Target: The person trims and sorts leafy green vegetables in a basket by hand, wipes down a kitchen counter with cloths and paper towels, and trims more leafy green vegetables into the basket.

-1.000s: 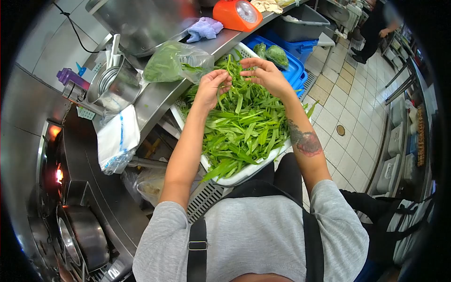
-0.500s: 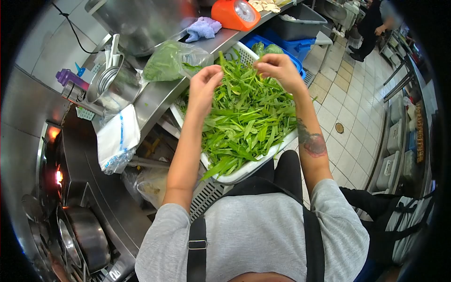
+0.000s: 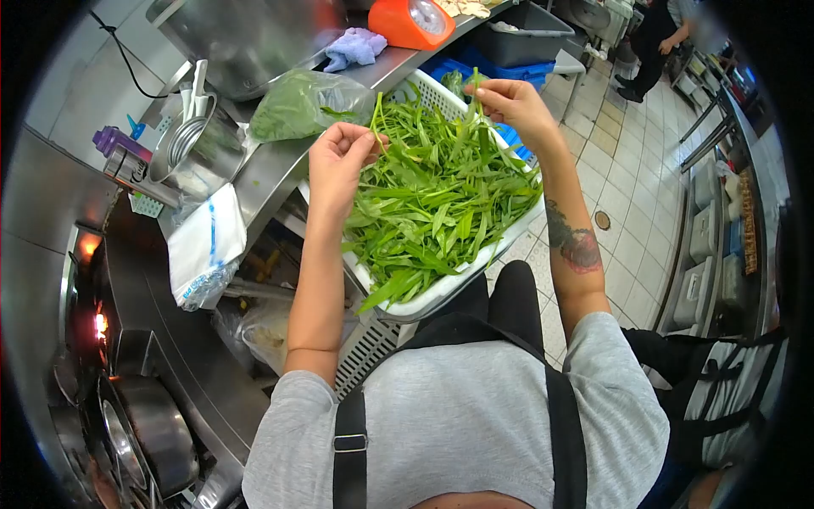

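A white plastic basket (image 3: 426,300) stands before my knees, heaped with long-leaved greens that look like water spinach (image 3: 441,199). Over its left edge, my left hand (image 3: 341,163) is closed in a pinch on a green stem (image 3: 378,119). My right hand (image 3: 519,109) is raised over the far right part of the basket. Its thumb and forefinger pinch another green stem (image 3: 476,87), whose leaves hang toward the heap. The two hands are apart.
On the steel counter at left lie a clear bag of greens (image 3: 301,109), a purple cloth (image 3: 356,49), an orange scale (image 3: 411,24) and a pot of utensils (image 3: 199,148). A burner flame (image 3: 101,325) glows at far left. Another person (image 3: 653,47) stands at far right.
My hands have moved apart, the left toward the left and the right upward and outward. Stems now show clearly in both pinches. The view has shifted slightly.
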Demonstrator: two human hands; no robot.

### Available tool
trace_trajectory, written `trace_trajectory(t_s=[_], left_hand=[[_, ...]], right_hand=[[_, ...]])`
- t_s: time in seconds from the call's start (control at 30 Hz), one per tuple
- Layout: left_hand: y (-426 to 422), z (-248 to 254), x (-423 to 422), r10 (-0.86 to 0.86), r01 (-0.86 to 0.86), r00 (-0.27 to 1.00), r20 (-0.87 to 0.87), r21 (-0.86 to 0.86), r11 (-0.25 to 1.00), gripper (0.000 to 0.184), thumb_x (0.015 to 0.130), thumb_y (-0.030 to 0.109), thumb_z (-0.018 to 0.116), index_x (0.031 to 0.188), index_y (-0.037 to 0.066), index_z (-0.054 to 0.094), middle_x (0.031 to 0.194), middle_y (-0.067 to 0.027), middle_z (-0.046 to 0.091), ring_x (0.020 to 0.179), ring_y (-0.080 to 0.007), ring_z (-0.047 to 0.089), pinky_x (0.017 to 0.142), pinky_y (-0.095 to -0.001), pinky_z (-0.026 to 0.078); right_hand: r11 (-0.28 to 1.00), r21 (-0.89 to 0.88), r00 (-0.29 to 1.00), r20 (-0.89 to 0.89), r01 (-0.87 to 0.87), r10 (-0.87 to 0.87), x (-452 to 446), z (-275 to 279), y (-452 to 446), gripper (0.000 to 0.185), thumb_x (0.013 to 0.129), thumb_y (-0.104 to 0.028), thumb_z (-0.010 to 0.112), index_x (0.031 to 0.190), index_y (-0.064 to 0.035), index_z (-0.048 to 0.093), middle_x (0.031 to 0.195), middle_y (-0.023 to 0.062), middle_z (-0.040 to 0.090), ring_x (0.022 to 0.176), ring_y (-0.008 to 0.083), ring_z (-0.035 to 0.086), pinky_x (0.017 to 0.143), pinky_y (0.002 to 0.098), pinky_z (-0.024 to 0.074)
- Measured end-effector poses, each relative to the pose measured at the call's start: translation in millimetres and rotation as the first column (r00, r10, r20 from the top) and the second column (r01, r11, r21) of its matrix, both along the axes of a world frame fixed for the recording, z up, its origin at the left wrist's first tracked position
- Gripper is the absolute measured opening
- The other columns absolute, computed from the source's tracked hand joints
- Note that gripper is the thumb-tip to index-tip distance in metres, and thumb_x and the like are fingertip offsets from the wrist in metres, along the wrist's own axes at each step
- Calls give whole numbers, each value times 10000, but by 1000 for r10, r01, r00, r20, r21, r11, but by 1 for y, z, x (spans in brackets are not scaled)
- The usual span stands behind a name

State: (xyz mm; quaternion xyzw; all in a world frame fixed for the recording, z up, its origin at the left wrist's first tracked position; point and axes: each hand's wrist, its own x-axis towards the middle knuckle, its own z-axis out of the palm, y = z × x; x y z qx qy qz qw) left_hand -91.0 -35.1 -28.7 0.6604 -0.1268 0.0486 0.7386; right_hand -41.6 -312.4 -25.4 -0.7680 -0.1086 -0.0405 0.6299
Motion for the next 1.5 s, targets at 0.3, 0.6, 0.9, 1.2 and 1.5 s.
trace_trajectory(t_s=[0.3, 0.6, 0.9, 1.2, 1.5], left_hand=[[-33, 3, 12, 24, -24, 1000, 6, -29, 999, 54, 863, 52, 554, 881, 17, 518, 801, -87, 662, 706, -95, 602, 613, -231, 474], [-58, -7, 11, 11, 3, 998, 67, -208, 978, 147, 841, 35, 612, 964, 20, 532, 835, -52, 633, 733, -84, 580, 633, -226, 464], [-59, -14, 8, 2, 18, 995, 104, -191, 981, 86, 843, 58, 642, 898, 17, 590, 801, -30, 622, 698, -71, 573, 638, -213, 470], [-59, -12, 1, -52, 61, 997, 49, -220, 974, 68, 878, 84, 603, 885, 19, 588, 803, -26, 612, 737, -80, 587, 667, -233, 522], [-57, -13, 4, -214, 195, 976, -32, -301, 933, 109, 890, 141, 594, 920, 37, 585, 882, -27, 618, 796, -105, 597, 731, -317, 540]], right_hand=[[959, 162, 971, -15, -231, 237, -20, 5, 34, 234, 906, -173, 559, 1021, 0, 669, 676, -73, 498, 608, 13, 419, 573, 178, 366], [829, -472, 774, 628, 298, 80, -51, 12, 62, 136, 753, -110, 626, 822, -6, 680, 747, 109, 625, 640, 246, 626, 593, 326, 491], [818, -455, 724, 686, 353, 70, -53, 13, 65, 129, 743, -119, 634, 803, -14, 677, 755, 92, 621, 626, 262, 610, 578, 346, 485], [853, -387, 687, 725, 352, 45, -58, 12, 69, 116, 734, -82, 607, 791, 3, 664, 733, 93, 607, 597, 231, 599, 558, 314, 479], [962, 271, 996, 88, -25, 1, -41, -6, 62, 175, 833, -91, 489, 767, -10, 630, 727, 10, 571, 674, 76, 547, 548, 242, 497]])
